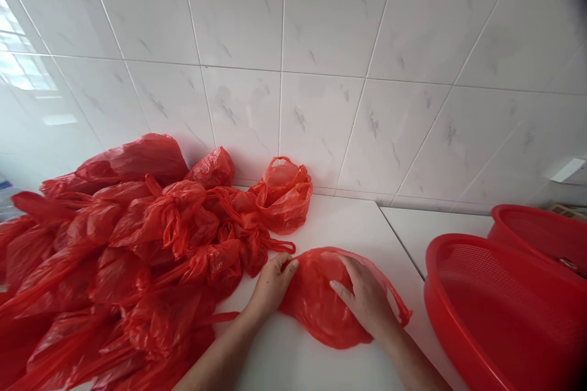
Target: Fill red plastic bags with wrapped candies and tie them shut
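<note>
A red plastic bag (316, 302) lies flattened on the white counter (348, 226) in front of me. My left hand (270, 286) pinches the bag's left edge with curled fingers. My right hand (364, 296) lies flat on top of the bag with its fingers stretched out, pressing it down. One of the bag's handles loops out to the right of my right hand.
A large heap of knotted red plastic bags (137, 238) covers the counter's left side against the tiled wall (321, 73). Two red plastic strainer baskets (495, 311) (541, 235) stand at the right. A seam in the counter runs between the bag and the baskets.
</note>
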Action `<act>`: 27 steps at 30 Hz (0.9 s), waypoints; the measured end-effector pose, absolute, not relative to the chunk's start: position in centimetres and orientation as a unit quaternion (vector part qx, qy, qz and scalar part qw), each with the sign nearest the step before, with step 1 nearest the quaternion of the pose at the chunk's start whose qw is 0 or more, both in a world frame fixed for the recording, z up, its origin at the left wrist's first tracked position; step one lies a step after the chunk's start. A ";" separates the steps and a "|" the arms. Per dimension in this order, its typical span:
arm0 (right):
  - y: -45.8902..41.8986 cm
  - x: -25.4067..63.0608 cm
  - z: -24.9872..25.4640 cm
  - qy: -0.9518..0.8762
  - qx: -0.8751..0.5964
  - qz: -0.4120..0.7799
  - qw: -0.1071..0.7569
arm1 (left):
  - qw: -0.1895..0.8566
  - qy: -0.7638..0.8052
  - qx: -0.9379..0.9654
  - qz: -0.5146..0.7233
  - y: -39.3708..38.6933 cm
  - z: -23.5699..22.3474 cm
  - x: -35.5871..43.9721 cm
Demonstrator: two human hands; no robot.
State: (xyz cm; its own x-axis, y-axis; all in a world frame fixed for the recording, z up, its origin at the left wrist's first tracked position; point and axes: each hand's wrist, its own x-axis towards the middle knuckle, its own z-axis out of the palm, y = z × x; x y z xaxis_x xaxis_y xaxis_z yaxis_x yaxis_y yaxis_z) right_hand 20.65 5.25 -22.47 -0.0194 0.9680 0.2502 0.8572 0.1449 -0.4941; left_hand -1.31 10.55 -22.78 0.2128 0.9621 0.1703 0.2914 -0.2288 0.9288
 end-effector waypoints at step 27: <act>5.5 21.2 -21.7 -0.711 -0.628 0.186 0.256 | -0.023 0.198 0.951 0.236 5.2 -22.2 2.8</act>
